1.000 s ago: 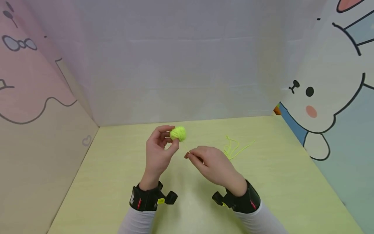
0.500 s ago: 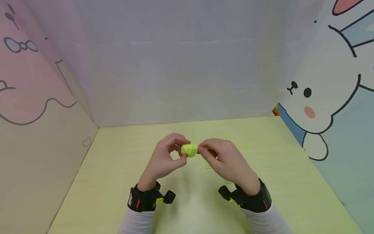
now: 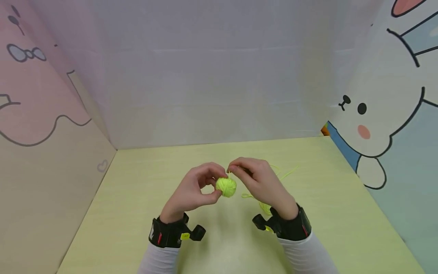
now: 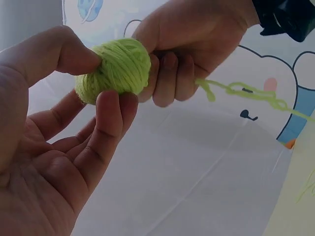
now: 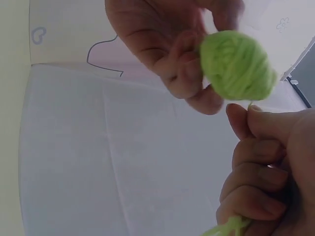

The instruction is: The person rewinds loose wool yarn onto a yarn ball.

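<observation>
A small ball of yellow-green yarn (image 3: 226,187) is held by my left hand (image 3: 196,188), thumb on one side and fingertips on the other. In the left wrist view the wound strands of the yarn ball (image 4: 118,69) show clearly. My right hand (image 3: 261,182) pinches the yarn strand just above the ball, between thumb and index finger. The right wrist view shows the pinching right hand (image 5: 266,162) close to the yarn ball (image 5: 237,65), its other fingers curled. From under those fingers a loose tail of yarn (image 4: 251,93) trails away.
More loose yarn (image 3: 265,207) lies on the pale yellow table (image 3: 137,213), partly hidden behind the right hand and wrist. A white back panel (image 3: 212,76) and printed side panels with a rabbit drawing (image 3: 376,125) enclose the table. Both wrists wear black camera straps.
The left hand has brought the ball right and nearer the body, turning it. The right hand has moved from the ball's lower right to its upper side, still pinching the strand.
</observation>
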The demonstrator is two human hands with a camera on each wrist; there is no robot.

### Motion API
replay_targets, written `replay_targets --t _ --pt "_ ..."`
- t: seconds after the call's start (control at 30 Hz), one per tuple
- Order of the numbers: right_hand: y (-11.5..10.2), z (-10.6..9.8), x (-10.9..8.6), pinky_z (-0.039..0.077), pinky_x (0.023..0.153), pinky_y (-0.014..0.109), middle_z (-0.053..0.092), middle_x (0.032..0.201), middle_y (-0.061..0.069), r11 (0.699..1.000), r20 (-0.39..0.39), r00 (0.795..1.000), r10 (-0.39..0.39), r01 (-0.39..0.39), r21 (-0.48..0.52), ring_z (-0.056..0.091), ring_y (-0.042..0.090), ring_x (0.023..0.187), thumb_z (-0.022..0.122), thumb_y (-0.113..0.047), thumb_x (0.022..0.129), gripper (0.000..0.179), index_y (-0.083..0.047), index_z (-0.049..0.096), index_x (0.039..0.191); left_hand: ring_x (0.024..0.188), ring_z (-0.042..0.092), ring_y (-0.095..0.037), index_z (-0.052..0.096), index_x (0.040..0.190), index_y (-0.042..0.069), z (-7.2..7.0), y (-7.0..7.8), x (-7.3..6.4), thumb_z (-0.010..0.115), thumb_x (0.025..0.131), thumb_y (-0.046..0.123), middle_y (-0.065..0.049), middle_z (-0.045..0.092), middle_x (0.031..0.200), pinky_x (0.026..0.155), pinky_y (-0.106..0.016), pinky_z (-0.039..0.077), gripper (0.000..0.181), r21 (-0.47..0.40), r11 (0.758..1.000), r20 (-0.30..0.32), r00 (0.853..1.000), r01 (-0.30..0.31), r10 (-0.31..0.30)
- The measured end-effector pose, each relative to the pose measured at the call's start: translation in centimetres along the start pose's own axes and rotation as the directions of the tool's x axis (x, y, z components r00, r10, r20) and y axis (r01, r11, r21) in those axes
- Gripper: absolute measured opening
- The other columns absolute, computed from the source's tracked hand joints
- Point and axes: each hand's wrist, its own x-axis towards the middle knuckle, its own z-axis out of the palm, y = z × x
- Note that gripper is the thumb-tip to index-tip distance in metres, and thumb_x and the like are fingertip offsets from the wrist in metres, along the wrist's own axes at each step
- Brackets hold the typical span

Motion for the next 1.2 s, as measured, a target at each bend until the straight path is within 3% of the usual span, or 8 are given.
replay_targets --t 0.2,0.3,0.43,0.7,0.9,0.97,1.03,1.2 --pt "0.9 1.0 0.0 0.05 0.059 0.03 0.068 0.09 -0.006 0.998 0.033 0.999 0.023 -0.025 0.062 0.052 0.01 0.065 0.057 -0.014 0.102 0.016 -0.017 0.072 0.103 0.096 0.058 -0.029 0.056 0.112 -0.008 -0.1 -0.7 0.0 0.067 0.082 -0.012 -0.015 0.057 0.113 0.081 -0.027 0.057 0.032 -0.156 0.981 -0.101 0.99 -0.116 0.101" --pt "1.0 1.4 -0.3 0.048 0.06 0.031 0.064 0.086 -0.01 0.998 0.09 0.995 0.041 -0.045 0.035 0.051 0.01 0.066 0.056 -0.016 0.103 0.016 -0.019 0.071 0.106 0.093 0.058 -0.024 0.055 0.114 -0.006 -0.1 -0.9 0.1 0.069 0.086 -0.005 -0.012 0.056 0.115 0.077 -0.024 0.057 0.032 -0.227 0.958 -0.195 0.972 -0.174 0.13" --pt "0.9 1.7 -0.5 0.05 0.064 0.031 0.064 0.087 -0.013 0.998 0.194 0.979 0.062 -0.055 -0.039 0.052 0.008 0.068 0.052 -0.022 0.105 0.017 -0.02 0.07 0.104 0.091 0.058 -0.02 0.056 0.119 0.005 -0.2 -1.0 0.0 0.073 0.088 0.005 -0.009 0.055 0.117 0.073 -0.022 0.057 0.035 -0.273 0.942 -0.332 0.938 -0.193 0.096" --pt "-0.1 1.5 -1.3 0.05 0.064 0.027 0.059 0.076 -0.017 0.983 0.316 0.944 0.099 -0.044 -0.178 0.051 0.003 0.066 0.052 -0.03 0.105 0.018 -0.027 0.066 0.095 0.091 0.06 -0.023 0.054 0.119 -0.007 -0.5 -1.6 0.0 0.067 0.083 -0.012 -0.013 0.057 0.11 0.075 -0.023 0.058 0.038 -0.199 0.97 -0.525 0.851 -0.139 0.014" --pt "-1.1 0.9 -1.8 0.045 0.056 0.024 0.048 0.064 -0.018 0.973 0.336 0.935 0.111 -0.033 -0.229 0.044 0.001 0.056 0.054 -0.026 0.103 0.019 -0.03 0.066 0.089 0.092 0.058 -0.028 0.057 0.118 -0.007 -0.8 -2.6 -0.1 0.065 0.081 -0.015 -0.015 0.058 0.113 0.076 -0.022 0.055 0.039 -0.014 1.0 -0.587 0.809 -0.021 0.009" --pt "-1.4 0.6 -2.0 0.044 0.055 0.023 0.048 0.065 -0.018 0.975 0.312 0.947 0.08 -0.009 -0.224 0.043 0.0 0.056 0.055 -0.025 0.102 0.018 -0.03 0.066 0.089 0.09 0.058 -0.027 0.06 0.117 -0.003 -0.9 -2.8 -0.2 0.065 0.081 -0.014 -0.014 0.059 0.111 0.075 -0.022 0.054 0.039 0.062 0.998 -0.585 0.811 0.028 0.014" --pt "-1.5 0.5 -2.1 0.044 0.054 0.022 0.051 0.068 -0.019 0.976 0.261 0.965 0.028 0.031 -0.218 0.044 0.0 0.057 0.058 -0.025 0.101 0.015 -0.028 0.067 0.09 0.087 0.058 -0.024 0.062 0.116 0.002 -1.0 -2.9 -0.3 0.066 0.08 -0.013 -0.01 0.061 0.109 0.073 -0.022 0.053 0.04 0.136 0.988 -0.559 0.829 0.075 0.014" --pt "-1.4 0.1 -2.2 0.046 0.054 0.022 0.063 0.082 -0.016 0.972 0.092 0.99 -0.109 0.126 -0.2 0.047 -0.001 0.062 0.064 -0.014 0.096 0.011 -0.022 0.071 0.096 0.081 0.057 -0.021 0.064 0.114 0.005 -0.8 -2.7 -0.5 0.068 0.076 -0.017 -0.008 0.064 0.105 0.067 -0.023 0.052 0.043 0.23 0.966 -0.405 0.914 0.119 -0.016"
